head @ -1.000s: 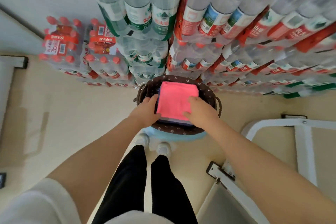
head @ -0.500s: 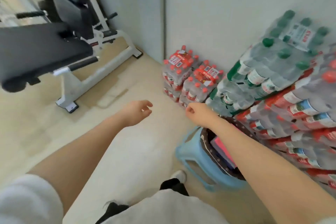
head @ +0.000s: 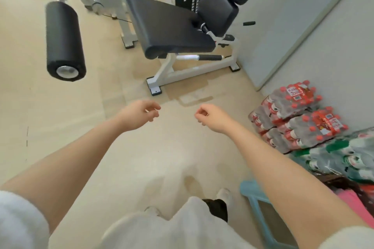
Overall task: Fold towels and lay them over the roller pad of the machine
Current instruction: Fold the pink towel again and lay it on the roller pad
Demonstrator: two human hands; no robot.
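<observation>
Hovering over the floor, left hand [head: 139, 114] and right hand [head: 212, 117] loosely curled, empty, black roller pad [head: 63, 39] well ahead

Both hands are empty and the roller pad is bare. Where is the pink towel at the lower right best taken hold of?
Only a pink towel edge shows behind the right arm, on the blue stool. Probably pinch that exposed edge from above; the rest is hidden.

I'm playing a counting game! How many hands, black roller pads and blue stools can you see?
Hands: 2, the left hand and the right hand
Black roller pad: 1
Blue stool: 1
Total: 4
</observation>
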